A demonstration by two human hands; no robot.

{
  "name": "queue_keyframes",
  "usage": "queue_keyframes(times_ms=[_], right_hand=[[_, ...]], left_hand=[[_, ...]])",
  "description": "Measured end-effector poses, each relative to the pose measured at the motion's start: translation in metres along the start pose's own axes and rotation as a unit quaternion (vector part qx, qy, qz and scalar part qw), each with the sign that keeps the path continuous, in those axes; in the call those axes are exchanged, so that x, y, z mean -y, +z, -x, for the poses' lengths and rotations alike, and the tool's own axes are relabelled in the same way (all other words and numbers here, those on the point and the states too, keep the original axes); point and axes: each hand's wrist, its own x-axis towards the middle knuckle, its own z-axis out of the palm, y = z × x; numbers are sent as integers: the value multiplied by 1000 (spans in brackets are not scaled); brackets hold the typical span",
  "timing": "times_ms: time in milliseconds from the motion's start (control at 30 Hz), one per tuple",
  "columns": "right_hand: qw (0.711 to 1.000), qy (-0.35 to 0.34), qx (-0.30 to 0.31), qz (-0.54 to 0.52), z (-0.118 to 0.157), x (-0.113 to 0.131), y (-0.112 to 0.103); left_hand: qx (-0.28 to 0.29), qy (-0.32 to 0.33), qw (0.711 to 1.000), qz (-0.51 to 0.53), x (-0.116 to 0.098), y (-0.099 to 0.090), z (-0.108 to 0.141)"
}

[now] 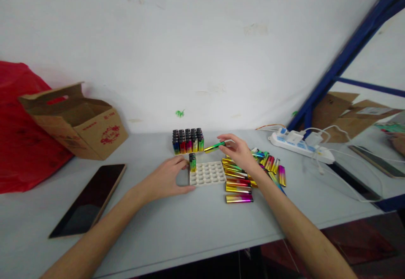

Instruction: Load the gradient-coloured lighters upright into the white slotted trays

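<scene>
A white tray point(207, 178) with rows of round pockets lies on the table, and a couple of green lighters point(193, 163) stand upright in its back left corner. My left hand point(169, 177) is at the tray's left edge, thumb and fingers spread apart around that side. Between the fingertips of my right hand point(236, 150) is a green and yellow lighter point(214, 147), tilted almost flat above the tray's back edge. Behind the tray stands a block of upright lighters point(188, 141) with black tops. Loose shiny lighters point(238, 184) lie in a pile right of the tray, partly beneath my right forearm.
A dark tablet point(90, 199) lies at the left, before an open cardboard box point(79, 123) and a red bag point(28, 131). At the right are a white power strip point(300, 146) with cables, a dark phone point(352, 180) and a blue metal frame point(341, 59).
</scene>
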Motion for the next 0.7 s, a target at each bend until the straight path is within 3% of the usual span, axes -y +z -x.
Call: queue_keyframes(times_ms=[133, 300, 467, 700], right_hand=[[987, 56, -38, -148, 1, 14, 6], [955, 143, -31, -259, 5, 24, 17], [933, 179, -4, -311, 9, 29, 30], [942, 156, 69, -290, 15, 34, 39]], left_hand=[[2, 0, 1000, 3, -1, -1, 0], [-4, 1, 1000, 1, 2, 1, 0], [0, 7, 1000, 7, 2, 2, 0], [9, -4, 1000, 1, 2, 0, 0]])
